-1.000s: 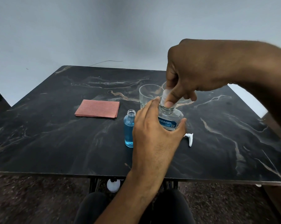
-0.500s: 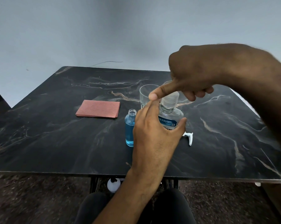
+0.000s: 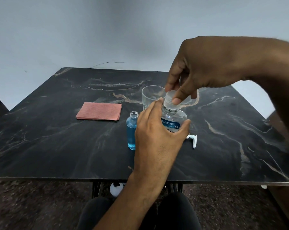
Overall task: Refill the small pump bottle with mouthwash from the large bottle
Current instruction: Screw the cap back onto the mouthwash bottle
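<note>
the left hand point(image 3: 154, 135) is wrapped around the body of the large bottle point(image 3: 172, 121), fingers curled over its far side and thumb pressed against the near right edge, keeping it upright on the dark marble table point(image 3: 57, 146). the right hand point(image 3: 205, 67) comes in from above, thumb and fingertips pinching the clear cap point(image 3: 171, 101) that sits on the bottle's neck. just beside the left hand, on its left, stands the small pump bottle point(image 3: 131, 131), open at the mouth and holding blue liquid most of the way up. its white pump head point(image 3: 192, 140) lies flat on the table to the right of the large bottle. behind the hands stands a clear drinking glass point(image 3: 151, 95), and a folded pink cloth point(image 3: 99, 111) lies off to the left
</note>
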A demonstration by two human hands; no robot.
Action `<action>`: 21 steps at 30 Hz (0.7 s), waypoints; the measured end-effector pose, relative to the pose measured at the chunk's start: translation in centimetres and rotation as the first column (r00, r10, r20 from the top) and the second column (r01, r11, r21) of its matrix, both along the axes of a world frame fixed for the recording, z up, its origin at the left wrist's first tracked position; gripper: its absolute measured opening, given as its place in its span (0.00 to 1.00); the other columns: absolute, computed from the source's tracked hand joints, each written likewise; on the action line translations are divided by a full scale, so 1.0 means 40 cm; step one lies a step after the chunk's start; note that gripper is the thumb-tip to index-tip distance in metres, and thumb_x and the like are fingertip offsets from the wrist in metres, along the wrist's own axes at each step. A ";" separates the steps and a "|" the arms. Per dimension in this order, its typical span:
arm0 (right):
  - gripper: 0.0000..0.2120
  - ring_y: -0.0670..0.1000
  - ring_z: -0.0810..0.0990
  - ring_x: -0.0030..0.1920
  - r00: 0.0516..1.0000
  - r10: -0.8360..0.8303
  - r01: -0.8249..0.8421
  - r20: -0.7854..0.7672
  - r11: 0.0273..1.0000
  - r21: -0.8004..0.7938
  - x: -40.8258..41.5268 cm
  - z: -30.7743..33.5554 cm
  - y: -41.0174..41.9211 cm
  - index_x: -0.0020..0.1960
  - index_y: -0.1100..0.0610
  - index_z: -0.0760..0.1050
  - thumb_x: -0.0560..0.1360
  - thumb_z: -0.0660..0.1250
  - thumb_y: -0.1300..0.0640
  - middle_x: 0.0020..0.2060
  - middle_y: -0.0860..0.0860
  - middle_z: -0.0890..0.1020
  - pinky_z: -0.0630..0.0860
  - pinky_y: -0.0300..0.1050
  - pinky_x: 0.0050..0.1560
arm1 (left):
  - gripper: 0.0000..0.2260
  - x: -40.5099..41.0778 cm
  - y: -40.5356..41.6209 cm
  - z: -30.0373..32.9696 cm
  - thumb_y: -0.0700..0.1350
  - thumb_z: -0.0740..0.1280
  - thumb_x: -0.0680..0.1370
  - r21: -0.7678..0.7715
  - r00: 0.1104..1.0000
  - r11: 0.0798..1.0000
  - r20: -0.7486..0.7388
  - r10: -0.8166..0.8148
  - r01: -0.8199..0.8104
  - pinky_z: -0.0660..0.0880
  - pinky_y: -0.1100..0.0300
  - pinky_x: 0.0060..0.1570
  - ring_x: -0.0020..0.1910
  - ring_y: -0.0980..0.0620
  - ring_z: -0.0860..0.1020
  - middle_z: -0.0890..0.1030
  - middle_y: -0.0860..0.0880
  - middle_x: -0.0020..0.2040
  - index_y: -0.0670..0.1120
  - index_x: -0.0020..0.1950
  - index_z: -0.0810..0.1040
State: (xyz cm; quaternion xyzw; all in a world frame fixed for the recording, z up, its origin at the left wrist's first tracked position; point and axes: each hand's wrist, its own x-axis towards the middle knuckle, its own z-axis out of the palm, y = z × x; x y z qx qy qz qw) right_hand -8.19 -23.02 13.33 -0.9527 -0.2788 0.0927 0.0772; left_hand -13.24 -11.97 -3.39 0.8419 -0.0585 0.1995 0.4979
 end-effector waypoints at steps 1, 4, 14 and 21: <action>0.13 0.39 0.83 0.30 1.000 -0.004 0.004 -0.006 1.000 0.002 0.002 -0.001 0.000 0.43 0.45 0.84 0.62 0.77 0.41 0.28 0.37 0.83 0.70 0.35 0.32 | 0.31 0.000 0.000 0.000 0.59 0.75 0.72 0.003 1.000 1.000 0.002 0.001 -0.001 0.73 0.55 0.68 0.70 0.54 0.72 0.78 0.54 0.66 0.50 0.72 0.74; 0.13 0.40 0.83 0.29 1.000 -0.007 0.007 -0.011 1.000 0.004 0.009 -0.004 0.001 0.42 0.45 0.84 0.61 0.77 0.40 0.27 0.39 0.83 0.70 0.30 0.29 | 0.31 0.001 0.001 0.001 0.60 0.75 0.72 0.010 1.000 1.000 0.001 -0.003 0.003 0.73 0.55 0.68 0.69 0.54 0.73 0.79 0.54 0.65 0.50 0.72 0.74; 0.15 0.41 0.83 0.28 0.999 0.012 -0.010 -0.033 0.999 0.044 0.014 -0.044 -0.013 0.46 0.45 0.82 0.63 0.77 0.39 0.30 0.38 0.83 0.73 0.40 0.34 | 0.32 0.002 0.013 0.003 0.60 0.76 0.72 -0.002 0.999 0.999 0.002 -0.032 0.032 0.75 0.54 0.66 0.67 0.54 0.75 0.78 0.53 0.65 0.49 0.72 0.74; 0.12 0.39 0.82 0.28 0.998 0.055 -0.055 0.005 0.998 0.023 0.021 -0.041 -0.012 0.48 0.45 0.84 0.65 0.80 0.49 0.28 0.36 0.83 0.69 0.25 0.27 | 0.30 0.005 0.010 0.005 0.60 0.75 0.73 0.024 0.999 0.999 0.014 -0.036 0.036 0.75 0.56 0.66 0.67 0.55 0.74 0.79 0.54 0.64 0.50 0.71 0.75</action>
